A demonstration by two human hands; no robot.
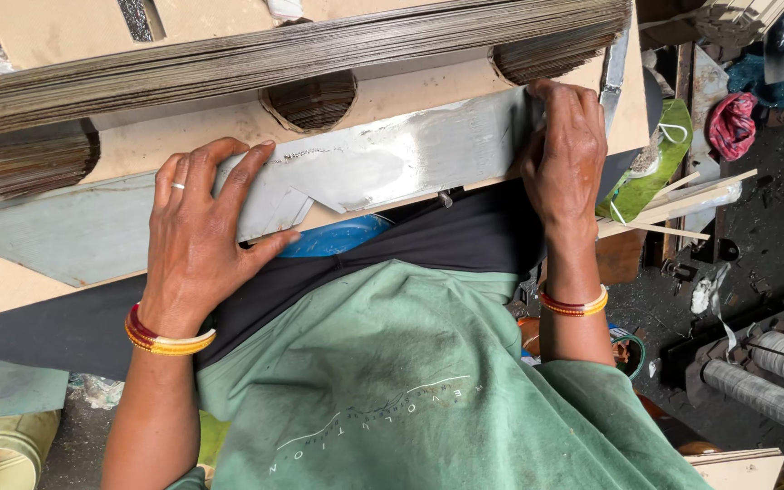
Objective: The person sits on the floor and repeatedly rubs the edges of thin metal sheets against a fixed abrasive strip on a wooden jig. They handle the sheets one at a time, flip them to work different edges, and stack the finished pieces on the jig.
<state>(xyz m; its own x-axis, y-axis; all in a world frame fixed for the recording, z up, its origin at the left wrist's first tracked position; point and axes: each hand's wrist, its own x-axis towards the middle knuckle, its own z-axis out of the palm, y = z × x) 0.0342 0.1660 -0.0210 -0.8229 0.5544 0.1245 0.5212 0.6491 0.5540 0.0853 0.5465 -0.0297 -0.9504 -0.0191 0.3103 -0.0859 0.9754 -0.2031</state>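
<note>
A long grey metal strip [383, 163] lies across a tan board [183, 136] at the bench's near edge. My left hand [197, 231] grips the strip's left part, fingers over its top and thumb beneath. My right hand [564, 154] clasps the strip's right end, fingers curled over it. Behind the strip lies a thick stack of thin cardboard sheets [274, 54] with half-round cut-outs. Both wrists wear red and yellow bangles.
A green cloth apron [410, 381] and a dark waistband fill the lower middle. A green pouch [651, 168], thin wooden sticks [682, 195] and a red cloth [732, 122] lie at the right. Grey rollers [764, 395] stand at the lower right.
</note>
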